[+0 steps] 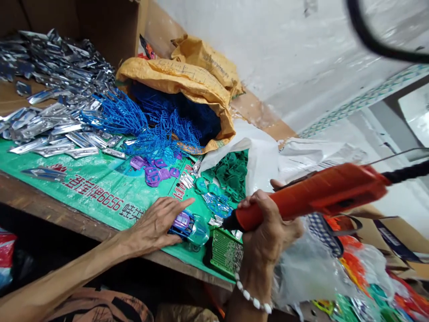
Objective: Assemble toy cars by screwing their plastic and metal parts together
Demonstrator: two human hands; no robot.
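Note:
My left hand [156, 223] grips a toy car [194, 230] at the bench's front edge, its thumb and fingers around the rear and one finger raised. The car has a teal front and a purple and blue middle. In my right hand [264, 223] is a red electric screwdriver [311, 192], its black nose pointing left and down, apart from the car. Just below that nose stands a green mesh basket [226, 255] with many tiny metallic pieces. Blue lattice parts [216, 203] and purple parts [157, 172] lie behind the car.
Silver pieces [60, 120] are heaped at the left. A yellow sack [181, 76] spills blue frames [161, 129]. A white bag [259, 156] holds green parts [231, 174]. Plastic bags and cartons [398, 237] crowd the right. A black cord [412, 172] trails from the screwdriver.

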